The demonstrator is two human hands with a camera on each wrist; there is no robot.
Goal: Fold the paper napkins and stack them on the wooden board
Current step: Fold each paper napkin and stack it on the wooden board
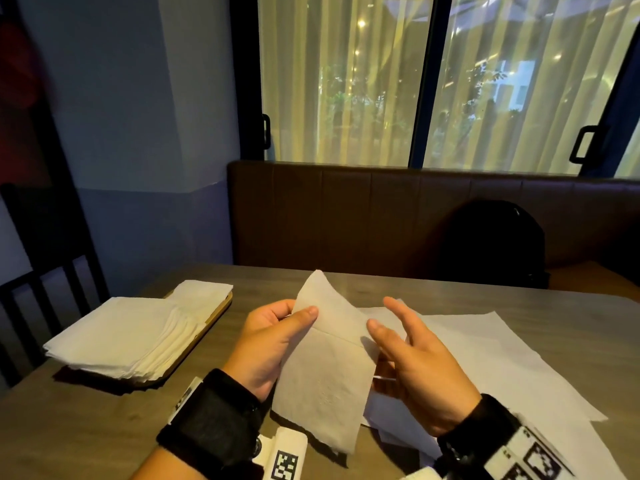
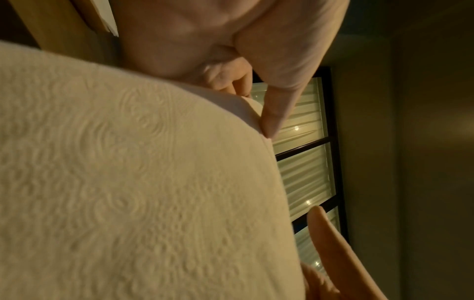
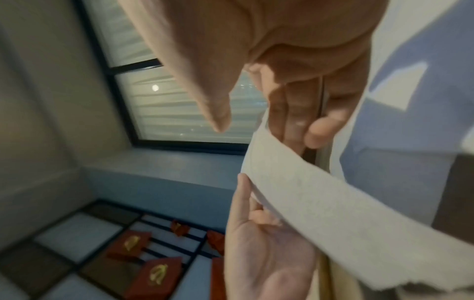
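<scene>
My left hand [image 1: 298, 313] holds a white paper napkin [image 1: 329, 375] up above the table, pinching its upper left edge between thumb and fingers. The napkin shows a crease across its middle, and its top corner curls upward. In the left wrist view the embossed napkin [image 2: 128, 182] fills the frame with my thumb [image 2: 274, 113] on its edge. My right hand [image 1: 381, 314] is open beside the napkin's right edge, fingers spread. Its fingers [image 3: 295, 121] lie behind the napkin [image 3: 307, 192] and the thumb stands apart. A stack of folded napkins [image 1: 114, 337] lies on the wooden board [image 1: 214, 317] at the left.
Several unfolded napkins [image 1: 485, 358] lie spread on the table [image 1: 104, 427] to the right, under my right hand. A black backpack [image 1: 495, 244] sits on the brown bench behind the table. A dark chair [image 1: 41, 289] stands at the left.
</scene>
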